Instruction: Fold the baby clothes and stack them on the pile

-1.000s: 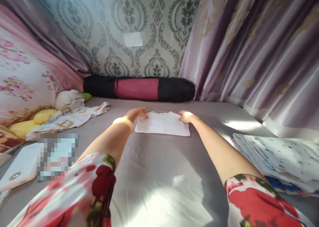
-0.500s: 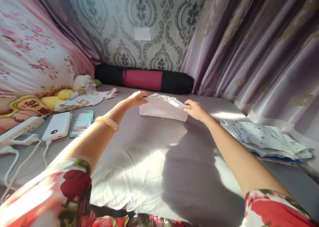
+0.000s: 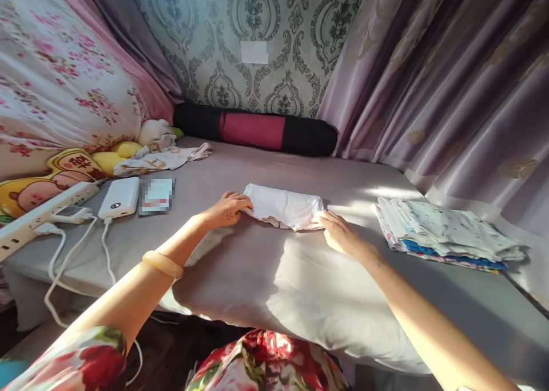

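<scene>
One white cloth (image 3: pixel 285 207), soft, creased and folded into a thick oblong, lies mid-bed on the smooth grey sheet (image 3: pixel 266 271), between two bare hands. The left hand (image 3: pixel 225 208) meets its left end with fingers curled, though whether that grip pinches the fabric cannot be told; the right hand (image 3: pixel 338 234) lies spread, grip slack, fingertips on the right end. One flat stack of folded speckled cloths (image 3: pixel 441 234) sits near, to the right.

The head camera looks forward and down over the bed (image 3: pixel 274 299) from its near edge, facing the patterned wall (image 3: pixel 274 48) beyond.
</scene>
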Demonstrator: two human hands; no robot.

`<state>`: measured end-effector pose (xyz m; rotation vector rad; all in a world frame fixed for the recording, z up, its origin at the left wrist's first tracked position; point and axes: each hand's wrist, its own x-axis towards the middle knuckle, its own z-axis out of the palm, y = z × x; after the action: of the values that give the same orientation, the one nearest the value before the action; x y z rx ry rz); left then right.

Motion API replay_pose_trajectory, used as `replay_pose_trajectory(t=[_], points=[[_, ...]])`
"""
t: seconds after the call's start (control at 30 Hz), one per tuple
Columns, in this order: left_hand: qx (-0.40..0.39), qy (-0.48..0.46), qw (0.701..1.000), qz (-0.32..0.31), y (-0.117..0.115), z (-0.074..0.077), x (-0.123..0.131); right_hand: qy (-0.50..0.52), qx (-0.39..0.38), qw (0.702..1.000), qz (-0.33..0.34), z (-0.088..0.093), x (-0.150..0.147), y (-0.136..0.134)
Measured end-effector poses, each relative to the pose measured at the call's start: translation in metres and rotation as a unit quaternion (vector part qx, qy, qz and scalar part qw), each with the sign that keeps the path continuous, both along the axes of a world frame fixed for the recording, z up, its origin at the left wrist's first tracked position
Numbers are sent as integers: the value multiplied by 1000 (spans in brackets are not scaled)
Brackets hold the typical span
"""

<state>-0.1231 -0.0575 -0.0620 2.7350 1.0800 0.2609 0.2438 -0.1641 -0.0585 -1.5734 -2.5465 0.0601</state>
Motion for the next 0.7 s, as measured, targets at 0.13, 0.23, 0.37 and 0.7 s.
replay_pose_trajectory(t=[0.13,0.23,0.37,0.7], points=[[-19,-43,998,31,5,7,7,15,8,999,-43,12,-13,13],[15,-85,994,63,9,12,41,33,52,995,-73,10,-44,37],[48,-66,995,55,13,6,93,19,38,992,-117,-5,-87,67],[11,-4,995,104,13,-30,113,29,46,985,-163,-37,-103,80]])
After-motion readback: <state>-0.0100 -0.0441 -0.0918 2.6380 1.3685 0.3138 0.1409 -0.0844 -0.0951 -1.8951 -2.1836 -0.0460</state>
